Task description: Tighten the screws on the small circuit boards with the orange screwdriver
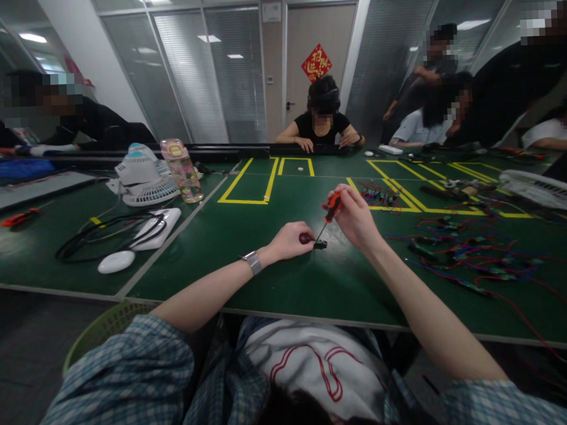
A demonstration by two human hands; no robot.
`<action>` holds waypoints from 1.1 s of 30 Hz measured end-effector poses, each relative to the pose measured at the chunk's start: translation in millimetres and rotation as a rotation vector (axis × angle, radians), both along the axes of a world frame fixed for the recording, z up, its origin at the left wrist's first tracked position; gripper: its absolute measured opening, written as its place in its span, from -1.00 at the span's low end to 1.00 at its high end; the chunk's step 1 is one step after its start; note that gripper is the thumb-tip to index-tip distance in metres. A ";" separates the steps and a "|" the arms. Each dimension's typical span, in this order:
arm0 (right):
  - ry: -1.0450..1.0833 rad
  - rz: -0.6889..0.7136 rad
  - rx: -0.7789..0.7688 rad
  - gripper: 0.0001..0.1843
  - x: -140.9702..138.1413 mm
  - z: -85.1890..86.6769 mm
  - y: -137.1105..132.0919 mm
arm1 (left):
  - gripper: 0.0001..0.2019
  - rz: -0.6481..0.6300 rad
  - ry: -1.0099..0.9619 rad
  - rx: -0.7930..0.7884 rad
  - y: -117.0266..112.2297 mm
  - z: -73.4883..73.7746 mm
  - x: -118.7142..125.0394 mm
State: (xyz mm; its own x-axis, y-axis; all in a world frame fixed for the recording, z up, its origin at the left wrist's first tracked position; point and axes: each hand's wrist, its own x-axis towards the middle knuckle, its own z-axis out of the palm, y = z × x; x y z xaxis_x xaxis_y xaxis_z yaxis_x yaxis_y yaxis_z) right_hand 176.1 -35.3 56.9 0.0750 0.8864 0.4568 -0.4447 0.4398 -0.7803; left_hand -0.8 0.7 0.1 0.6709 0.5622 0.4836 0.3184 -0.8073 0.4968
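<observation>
Right hand [354,214] wrapped round an orange-and-black-handled screwdriver [333,208] slanting down to a small, dark, irregular component [322,244] on the green tabletop [277,291] — left hand [291,240] loosely curled beside it, grip unclear

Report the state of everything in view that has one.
Orange-and-black screwdriver: held, tilted, pointing down
Right hand: closed around screwdriver
Left hand: curled, grip unclear
Small dark component: at screwdriver's tip
Pink-lidded bottle: upright, closed
Black cable: loosely looped
Wired circuit boards: scattered, tangled
White fan: running or stopped, unclear
Door: closed
</observation>
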 end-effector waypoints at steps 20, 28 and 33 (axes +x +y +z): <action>-0.064 -0.028 0.037 -0.76 1.4 0.2 0.4 | -0.91 0.006 0.004 -0.013 0.0 -0.4 0.6; -0.041 -0.061 0.029 -0.76 0.7 0.4 0.1 | -0.92 0.003 0.004 -0.013 -0.7 0.5 0.4; -0.089 -0.116 0.039 -0.75 0.7 -0.2 0.1 | -0.92 0.006 0.008 -0.017 -0.2 0.3 0.3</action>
